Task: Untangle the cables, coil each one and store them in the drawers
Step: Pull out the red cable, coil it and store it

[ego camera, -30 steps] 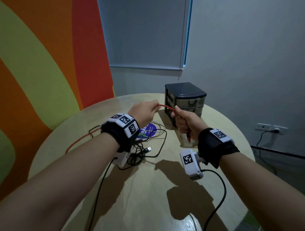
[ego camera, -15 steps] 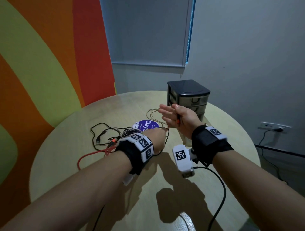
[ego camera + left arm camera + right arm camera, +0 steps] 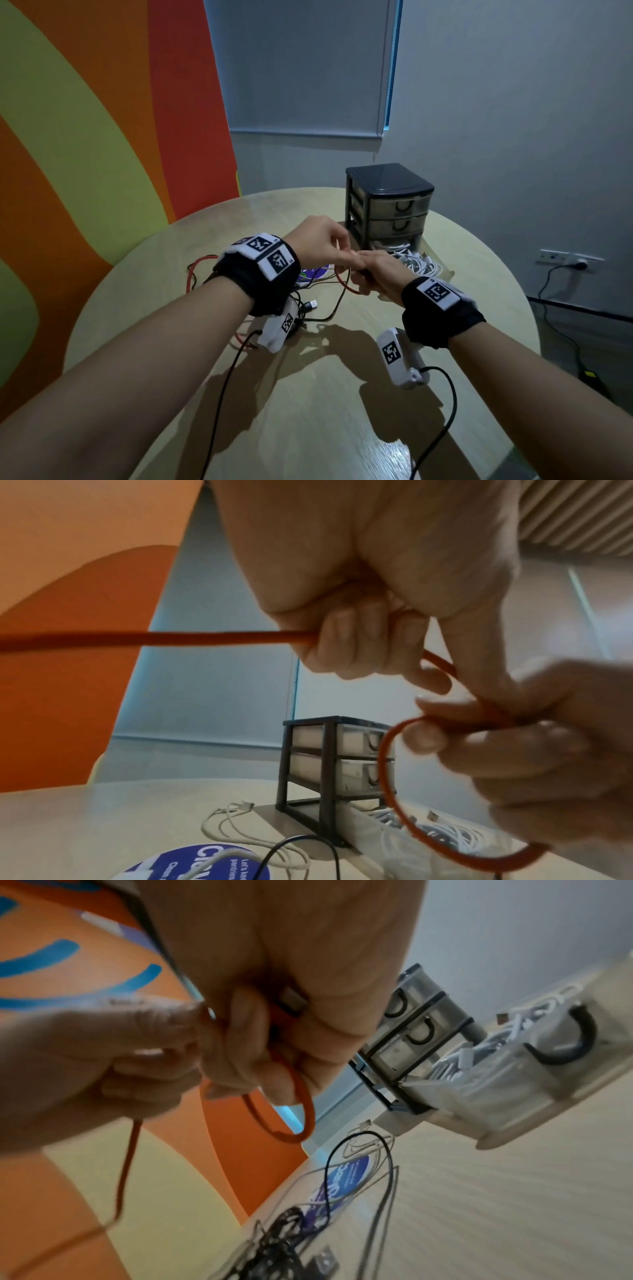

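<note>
Both hands meet above the round table (image 3: 342, 394), in front of the black drawer unit (image 3: 390, 205). My left hand (image 3: 337, 255) pinches the red cable (image 3: 222, 638) and lays it against my right hand (image 3: 363, 277). The right hand grips a small hanging loop of that red cable (image 3: 301, 1104), with a metal plug (image 3: 291, 1001) against its palm. The rest of the red cable (image 3: 198, 263) trails left over the table. The bottom drawer (image 3: 442, 274) is pulled out and holds white cables (image 3: 418, 265); the two upper drawers are closed.
A tangle of black cables (image 3: 305, 308) and a thin white cable (image 3: 232, 823) lie around a round purple sticker (image 3: 315, 274) under my hands. The wrist cameras' own black leads (image 3: 442, 404) run back over the near table. A striped wall stands at the left.
The left hand dipped to the cable pile, then rose back to the right hand with more red cable. The right hand's fingers spread and have closed again on a loop.
</note>
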`<state>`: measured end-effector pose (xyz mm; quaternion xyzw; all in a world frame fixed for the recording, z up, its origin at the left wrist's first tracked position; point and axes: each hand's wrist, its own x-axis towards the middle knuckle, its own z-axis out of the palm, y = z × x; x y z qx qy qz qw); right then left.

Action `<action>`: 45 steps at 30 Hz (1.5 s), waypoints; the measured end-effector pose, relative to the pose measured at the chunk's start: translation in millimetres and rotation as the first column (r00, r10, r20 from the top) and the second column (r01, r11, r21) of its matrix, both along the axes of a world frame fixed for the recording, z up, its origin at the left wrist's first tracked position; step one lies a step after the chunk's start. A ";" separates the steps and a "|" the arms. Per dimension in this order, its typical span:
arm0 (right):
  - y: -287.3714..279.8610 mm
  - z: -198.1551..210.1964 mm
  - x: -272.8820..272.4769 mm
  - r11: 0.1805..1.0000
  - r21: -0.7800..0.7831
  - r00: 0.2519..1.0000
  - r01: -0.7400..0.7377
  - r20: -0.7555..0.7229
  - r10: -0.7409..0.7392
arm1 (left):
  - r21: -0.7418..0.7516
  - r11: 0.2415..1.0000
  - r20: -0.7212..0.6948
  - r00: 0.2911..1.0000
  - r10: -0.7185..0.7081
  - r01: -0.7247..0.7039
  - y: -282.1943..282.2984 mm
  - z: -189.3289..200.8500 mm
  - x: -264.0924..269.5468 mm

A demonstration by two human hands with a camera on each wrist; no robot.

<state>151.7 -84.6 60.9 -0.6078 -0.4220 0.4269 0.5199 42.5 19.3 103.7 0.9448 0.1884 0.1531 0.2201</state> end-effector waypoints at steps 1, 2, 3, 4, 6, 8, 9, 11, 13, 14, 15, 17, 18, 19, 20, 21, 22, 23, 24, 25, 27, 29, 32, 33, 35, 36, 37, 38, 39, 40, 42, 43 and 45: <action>-0.5 1.0 1.5 1.000 -0.006 1.000 -0.003 -0.019 0.003 | -0.049 0.999 0.039 0.999 0.014 -0.012 3.9 -0.9 -1.0; -0.3 1.9 3.7 1.000 -0.008 0.999 -0.009 -0.051 0.009 | -0.099 0.995 0.080 0.996 0.034 -0.026 7.8 -2.9 -2.1; 0.2 2.9 5.7 1.000 -0.007 0.996 -0.016 -0.090 0.015 | -0.147 0.988 0.124 0.991 0.058 -0.039 11.2 -5.6 -3.5; 0.1 4.2 7.2 1.000 0.002 0.990 -0.020 -0.136 0.020 | -0.192 0.980 0.166 0.982 0.084 -0.051 13.4 -8.4 -5.0; -1.2 7.5 9.3 0.999 0.044 0.970 -0.007 -0.242 0.018 | -0.267 0.961 0.234 0.962 0.139 -0.073 14.1 -14.0 -7.8; -3.0 11.2 9.1 0.995 0.098 0.955 0.030 -0.297 0.001 | -0.291 0.951 0.270 0.945 0.184 -0.102 12.4 -20.5 -8.4; -3.3 13.2 8.0 0.992 0.121 0.948 0.041 -0.317 -0.001 | -0.290 0.950 0.276 0.940 0.200 -0.117 11.5 -24.7 -7.9; -2.9 16.8 4.6 0.988 0.149 0.931 0.050 -0.365 0.008 | -0.291 0.948 0.281 0.936 0.212 -0.128 10.4 -34.1 -5.5; -1.5 19.4 1.2 0.984 0.168 0.900 0.053 -0.436 0.026 | -0.308 0.942 0.271 0.936 0.224 -0.136 9.5 -46.0 -2.6; -0.6 20.5 -0.4 0.981 0.186 0.874 0.056 -0.484 0.042 | -0.326 0.934 0.261 0.936 0.237 -0.146 8.8 -52.8 -1.4; 1.2 20.9 -1.4 0.976 0.210 0.843 0.066 -0.535 0.058 | -0.347 0.924 0.246 0.935 0.253 -0.159 7.0 -58.8 -1.0; 5.8 19.1 -0.5 0.960 0.257 0.810 0.114 -0.583 0.060 | -0.380 0.903 0.195 0.936 0.292 -0.203 3.4 -69.6 -1.1; 8.2 17.5 0.9 0.950 0.275 0.806 0.151 -0.590 0.042 | -0.387 0.896 0.169 0.938 0.303 -0.219 1.8 -73.9 -1.7; 10.6 15.9 3.1 0.937 0.288 0.796 0.196 -0.606 0.020 | -0.390 0.892 0.147 0.941 0.305 -0.229 0.4 -76.8 -3.0; 12.2 13.9 5.9 0.925 0.297 0.777 0.237 -0.630 0.003 | -0.383 0.894 0.129 0.944 0.303 -0.234 -1.2 -78.2 -4.4; 13.3 12.0 8.8 0.914 0.303 0.768 0.272 -0.640 -0.017 | -0.359 0.903 0.116 0.948 0.295 -0.237 -2.3 -78.9 -5.7; 14.0 9.5 11.2 0.905 0.307 0.781 0.295 -0.624 -0.043 | -0.318 0.918 0.100 0.955 0.280 -0.236 -3.3 -78.7 -7.0; 15.7 6.0 13.3 0.901 0.304 0.807 0.309 -0.586 -0.079 | -0.267 0.935 0.079 0.962 0.261 -0.232 -3.3 -78.5 -7.9; 17.0 2.5 13.8 0.902 0.297 0.836 0.315 -0.536 -0.115 | -0.216 0.950 0.053 0.969 0.240 -0.224 -3.1 -78.6 -8.3; 17.9 -0.2 12.1 0.905 0.288 0.863 0.314 -0.484 -0.145 | -0.169 0.963 0.025 0.976 0.216 -0.208 -4.2 -77.1 -8.3; 19.7 -7.4 7.7 0.922 0.263 0.914 0.283 -0.364 -0.176 | -0.063 0.986 -0.036 0.987 0.155 -0.157 -8.2 -72.6 -6.8; 21.8 -16.0 2.7 0.955 0.190 0.962 0.228 -0.192 -0.191 | 0.085 0.992 -0.084 0.992 0.096 -0.088 -13.3 -62.4 -5.5; 21.0 -25.3 -3.4 0.982 0.055 0.972 0.182 0.141 -0.188 | 0.247 0.969 -0.111 0.993 0.040 -0.011 -14.4 -41.7 -6.0; 18.9 -26.8 -4.2 0.990 0.023 0.974 0.141 0.178 -0.143 | 0.256 0.967 -0.125 0.991 0.038 -0.004 -12.1 -36.6 -6.7; 13.4 -28.5 -7.6 1.000 -0.012 0.995 0.001 0.103 0.000 | 0.245 0.969 -0.123 0.991 0.054 -0.022 -6.8 -30.5 -7.6; 11.4 -29.0 -8.2 0.999 -0.031 0.997 -0.036 0.073 0.039 | 0.227 0.973 -0.115 0.991 0.061 -0.034 -4.5 -29.7 -7.2; 9.7 -27.3 -9.7 0.998 -0.054 0.997 -0.039 0.072 0.043 | 0.194 0.980 -0.104 0.993 0.063 -0.042 -3.0 -29.5 -6.9; 10.4 -26.8 -8.9 0.998 -0.066 0.996 -0.021 0.083 0.026 | 0.156 0.987 -0.086 0.995 0.058 -0.044 -1.3 -30.3 -6.4; 11.0 -25.8 -9.6 0.997 -0.073 0.995 -0.002 0.100 0.010 | 0.115 0.993 -0.060 0.997 0.048 -0.041 -0.3 -31.3 -6.1; 12.0 -25.0 -9.4 0.997 -0.081 0.994 0.015 0.110 -0.006 | 0.069 0.997 -0.031 0.999 0.041 -0.039 0.4 -32.2 -6.5; 11.5 -21.9 -8.7 0.995 -0.097 0.997 0.016 0.079 -0.008 | -0.011 0.999 0.040 0.998 0.050 -0.050 3.6 -35.3 -7.0; 10.6 -20.7 -7.2 0.995 -0.103 0.999 -0.007 0.037 0.011 | -0.035 0.998 0.068 0.996 0.058 -0.056 5.9 -36.8 -7.1; 6.7 -17.4 -2.5 0.990 -0.115 0.995 -0.083 -0.071 0.075 | -0.047 0.996 0.096 0.992 0.080 -0.076 8.3 -36.9 -8.1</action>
